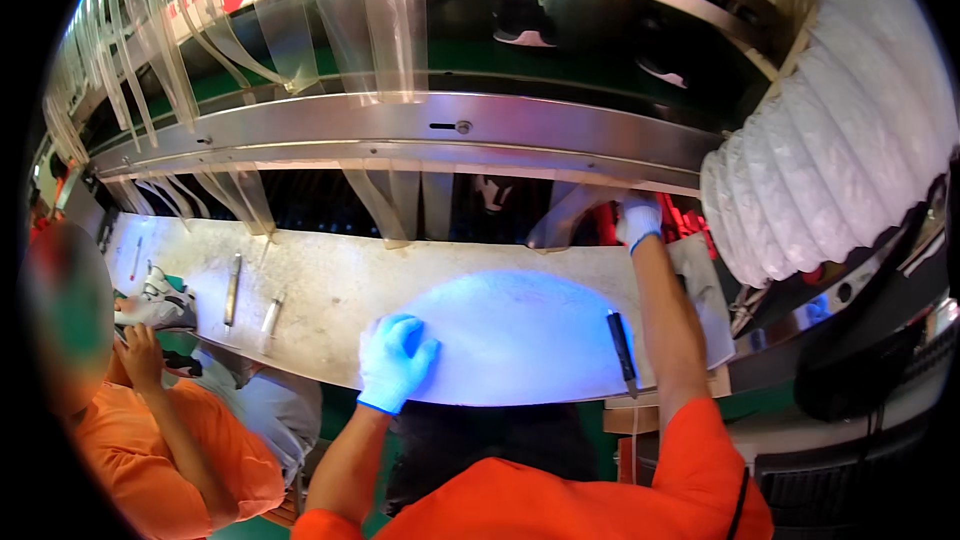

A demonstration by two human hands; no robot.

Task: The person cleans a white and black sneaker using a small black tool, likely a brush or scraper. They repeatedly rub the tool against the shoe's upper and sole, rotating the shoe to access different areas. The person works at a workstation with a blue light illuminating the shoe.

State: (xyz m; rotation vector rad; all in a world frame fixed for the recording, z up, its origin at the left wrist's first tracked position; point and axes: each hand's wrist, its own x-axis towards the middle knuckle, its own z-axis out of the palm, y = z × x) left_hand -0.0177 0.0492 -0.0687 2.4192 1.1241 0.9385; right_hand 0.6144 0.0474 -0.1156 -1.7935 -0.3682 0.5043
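My left hand (397, 358), in a white glove tinted blue by the light, rests on the white worktop (500, 325) near its front edge. Its thumb stands apart from the fingers and nothing shows in it. My right arm stretches forward to the far right of the worktop. There my gloved right hand (638, 220) reaches in beneath the metal rail, next to a clear plastic strip and some red parts. Its fingers are blurred and partly hidden, so I cannot make out a hold. A black pen-shaped tool (620, 350) lies left of my right forearm.
A long metal rail (560, 127) with hanging clear plastic strips (385, 202) runs across the back. Behind the strips a shoe (491, 192) shows. A white ribbed duct (820, 140) bulges at right. To the left, a co-worker in orange (180, 450) handles a shoe (165, 302).
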